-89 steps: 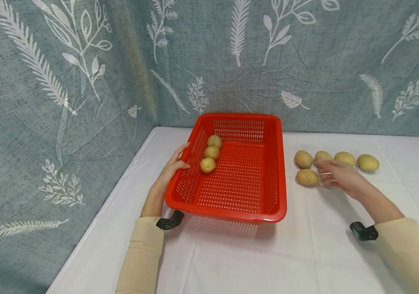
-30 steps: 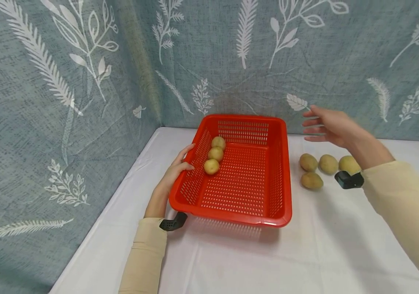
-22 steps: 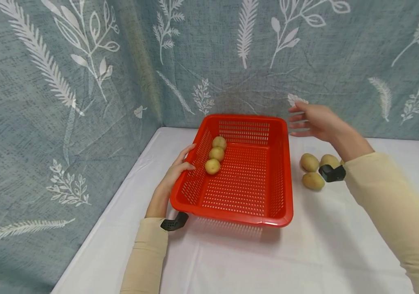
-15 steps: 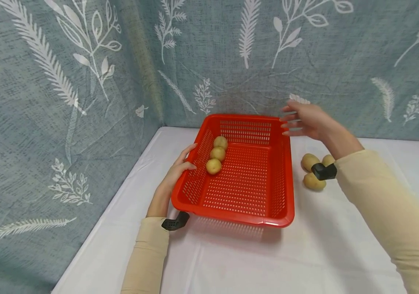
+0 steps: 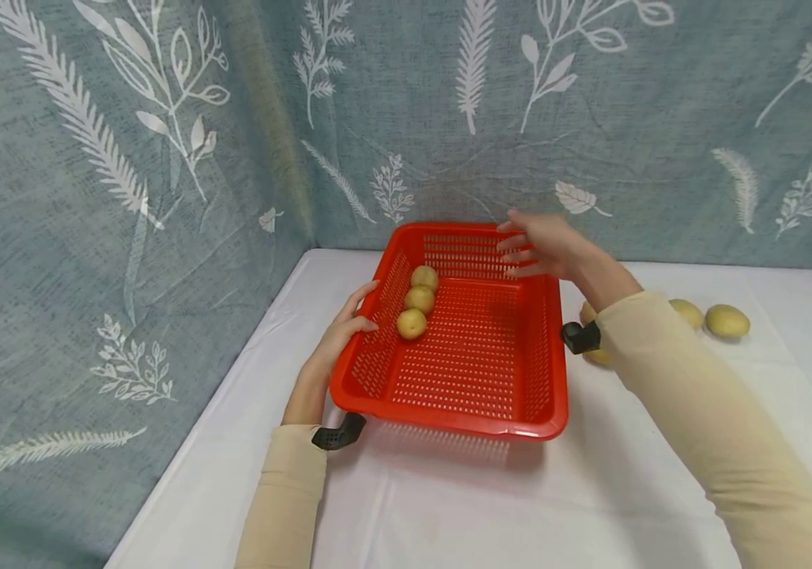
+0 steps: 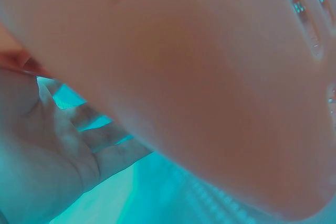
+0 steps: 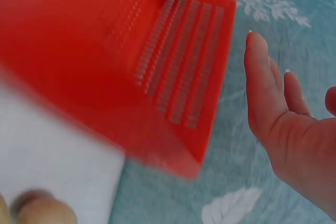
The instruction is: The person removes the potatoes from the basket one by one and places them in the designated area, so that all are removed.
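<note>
Three round yellow potatoes (image 5: 419, 299) lay in a red plastic basket (image 5: 448, 421); left hand (image 5: 334, 336) gripped it, right hand (image 5: 548, 243) hovered, fingers spread.

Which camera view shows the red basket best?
The head view: the red basket appears nearly whole, with the right hand hiding part of its far right corner. The right wrist view cuts it off, partly blurred; the left wrist view shows only a blurred close-up.

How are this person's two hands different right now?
The left hand grips the red basket's rim; the right hand holds nothing. The left hand is at the basket's left side, while the right hand is by its far right corner. Both are bare, below beige sleeves.
</note>
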The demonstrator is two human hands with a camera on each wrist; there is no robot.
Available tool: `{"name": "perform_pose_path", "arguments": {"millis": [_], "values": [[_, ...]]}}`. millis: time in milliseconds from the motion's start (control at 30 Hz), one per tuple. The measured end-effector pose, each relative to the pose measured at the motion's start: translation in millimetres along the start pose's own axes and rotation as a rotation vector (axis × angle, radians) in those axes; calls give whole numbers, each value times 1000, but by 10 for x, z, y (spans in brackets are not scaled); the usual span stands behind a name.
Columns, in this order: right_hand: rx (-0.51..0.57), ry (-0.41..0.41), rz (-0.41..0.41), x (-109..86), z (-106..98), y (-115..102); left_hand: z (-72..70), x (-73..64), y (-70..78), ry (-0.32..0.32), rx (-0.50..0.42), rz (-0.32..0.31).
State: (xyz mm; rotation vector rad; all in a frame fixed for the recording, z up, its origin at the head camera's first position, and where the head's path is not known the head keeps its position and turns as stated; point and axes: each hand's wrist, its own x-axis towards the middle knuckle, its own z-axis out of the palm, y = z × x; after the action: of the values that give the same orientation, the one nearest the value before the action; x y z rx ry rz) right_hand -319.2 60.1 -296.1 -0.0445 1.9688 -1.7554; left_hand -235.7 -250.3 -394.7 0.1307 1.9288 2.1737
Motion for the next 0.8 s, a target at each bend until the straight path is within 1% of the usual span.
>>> {"name": "perform_pose_path", "arguments": {"millis": [233, 467, 600, 800], "values": [[15, -26, 12, 107, 263, 35, -2, -1, -31, -5, -11, 0], [34, -51, 34, 184, 435, 66, -21, -16, -32, -11, -15, 3], [48, -44, 62, 255, 534, 116, -30, -14, -38, -7, -9, 3], [93, -4, 131, 386, 647, 252, -31, -2, -38, -14, -21, 7]]}}
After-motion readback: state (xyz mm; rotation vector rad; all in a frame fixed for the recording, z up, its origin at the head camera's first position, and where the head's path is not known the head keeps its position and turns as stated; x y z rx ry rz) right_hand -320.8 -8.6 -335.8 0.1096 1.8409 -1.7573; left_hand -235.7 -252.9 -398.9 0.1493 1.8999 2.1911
